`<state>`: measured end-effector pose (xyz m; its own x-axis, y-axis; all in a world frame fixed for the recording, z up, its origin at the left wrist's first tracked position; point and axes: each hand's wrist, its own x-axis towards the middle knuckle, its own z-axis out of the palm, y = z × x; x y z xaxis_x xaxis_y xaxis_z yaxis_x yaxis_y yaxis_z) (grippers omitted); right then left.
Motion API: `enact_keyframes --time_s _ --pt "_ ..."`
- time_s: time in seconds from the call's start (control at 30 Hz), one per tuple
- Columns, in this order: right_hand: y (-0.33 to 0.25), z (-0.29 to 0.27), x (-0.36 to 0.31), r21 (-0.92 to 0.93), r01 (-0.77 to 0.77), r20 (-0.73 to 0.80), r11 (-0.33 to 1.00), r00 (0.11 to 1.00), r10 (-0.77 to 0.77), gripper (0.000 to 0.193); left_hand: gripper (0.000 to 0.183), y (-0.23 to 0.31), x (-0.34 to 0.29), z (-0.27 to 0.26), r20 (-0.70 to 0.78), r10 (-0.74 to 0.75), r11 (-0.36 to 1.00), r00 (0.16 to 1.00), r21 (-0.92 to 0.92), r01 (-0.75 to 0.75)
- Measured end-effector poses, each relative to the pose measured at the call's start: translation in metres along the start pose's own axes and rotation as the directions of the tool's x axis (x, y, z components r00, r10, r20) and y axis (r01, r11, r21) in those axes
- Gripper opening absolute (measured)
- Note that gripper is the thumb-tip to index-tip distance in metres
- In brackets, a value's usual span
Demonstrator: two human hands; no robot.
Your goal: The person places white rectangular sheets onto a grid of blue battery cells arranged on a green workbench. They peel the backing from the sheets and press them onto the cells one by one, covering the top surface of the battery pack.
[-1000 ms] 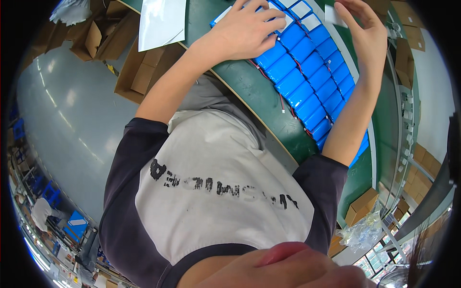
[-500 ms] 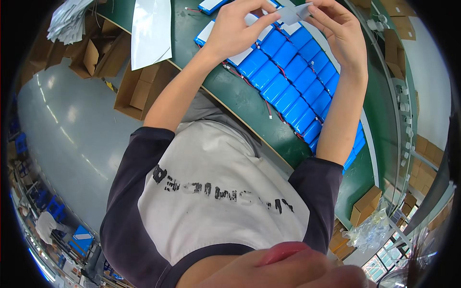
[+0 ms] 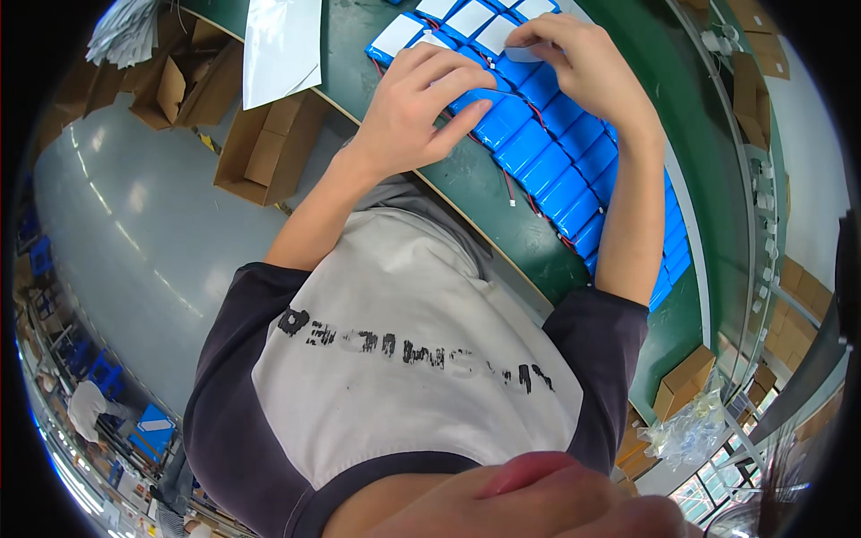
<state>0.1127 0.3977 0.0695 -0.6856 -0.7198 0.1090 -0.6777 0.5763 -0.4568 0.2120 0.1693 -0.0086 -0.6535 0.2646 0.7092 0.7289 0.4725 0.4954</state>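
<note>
Rows of blue battery packs (image 3: 547,179) with thin red and black leads and small white plugs lie on the green tabletop (image 3: 489,193). Those at the far end carry white rectangular labels (image 3: 469,18). My left hand (image 3: 408,112) is at the left edge of the rows, its thumb and forefinger on either side of one blue battery pack (image 3: 470,98); its other fingers are curled. To the right of it, my right hand (image 3: 587,72) pinches a small pale label (image 3: 523,55) just above the packs. The label's far part is hidden by the fingers.
A large white sheet (image 3: 281,54) lies over the table's left edge. Open cardboard boxes (image 3: 260,148) stand on the floor at left. Another box (image 3: 683,381) and clear plastic bags (image 3: 686,435) are at lower right. A metal rail with white fittings runs along the right.
Both hands, together on a pale label at the far end before, are now apart and nearer. My left hand has come down to a pack, while my right hand keeps a label.
</note>
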Motion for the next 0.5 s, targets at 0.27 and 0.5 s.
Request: enact_keyframes --time_s 0.27,0.5 --pt "-0.022 -0.003 0.002 0.245 -0.125 -0.003 0.962 0.992 0.129 0.045 0.025 0.007 -0.002 0.007 0.061 0.070 0.995 0.996 0.068 -0.074" --pt "-0.020 0.007 0.007 0.170 -0.068 -0.035 0.983 0.997 0.075 0.039 0.024 0.006 0.004 0.020 0.135 0.106 0.981 0.985 0.146 -0.126"
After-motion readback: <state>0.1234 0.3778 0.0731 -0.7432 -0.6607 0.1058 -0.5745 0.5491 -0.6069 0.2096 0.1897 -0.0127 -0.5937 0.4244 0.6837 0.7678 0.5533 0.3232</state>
